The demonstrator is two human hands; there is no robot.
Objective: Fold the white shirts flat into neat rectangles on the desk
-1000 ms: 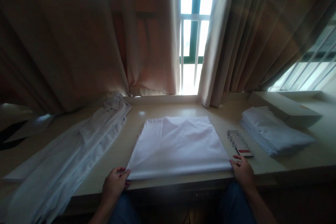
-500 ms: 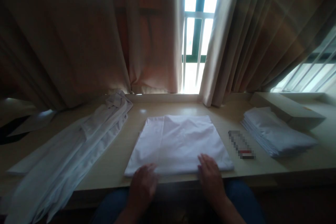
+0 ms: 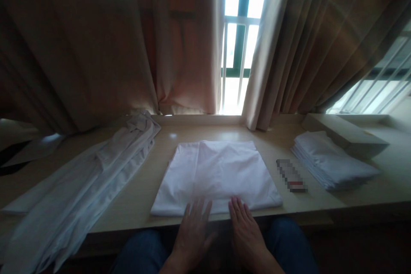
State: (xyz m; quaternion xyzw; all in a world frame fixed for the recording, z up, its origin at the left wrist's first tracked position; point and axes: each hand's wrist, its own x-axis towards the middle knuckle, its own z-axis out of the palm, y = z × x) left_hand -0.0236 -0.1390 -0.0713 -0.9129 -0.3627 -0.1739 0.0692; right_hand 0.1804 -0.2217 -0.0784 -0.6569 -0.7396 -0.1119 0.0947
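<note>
A folded white garment point(image 3: 218, 171) lies flat on the table in front of me, a vertical crease left of its middle. My left hand point(image 3: 195, 227) is at its near edge, fingers stretched out and spread, slightly blurred. Close beside it, my right hand point(image 3: 242, 224) rests its straight fingertips on the same near edge. Both hands are open, and neither grips the cloth.
Long white garments point(image 3: 96, 171) lie in a loose pile at left, hanging over the table's front edge. On the right are a pixelated dark object point(image 3: 291, 176), a stack of folded white cloths point(image 3: 330, 160) and a pale box point(image 3: 348, 130). Curtains point(image 3: 189, 51) hang behind the table point(image 3: 128, 212).
My hands have come closer together along the garment's near edge. The left hand's fingers, curled before, are now stretched out. The garment lies in the same place.
</note>
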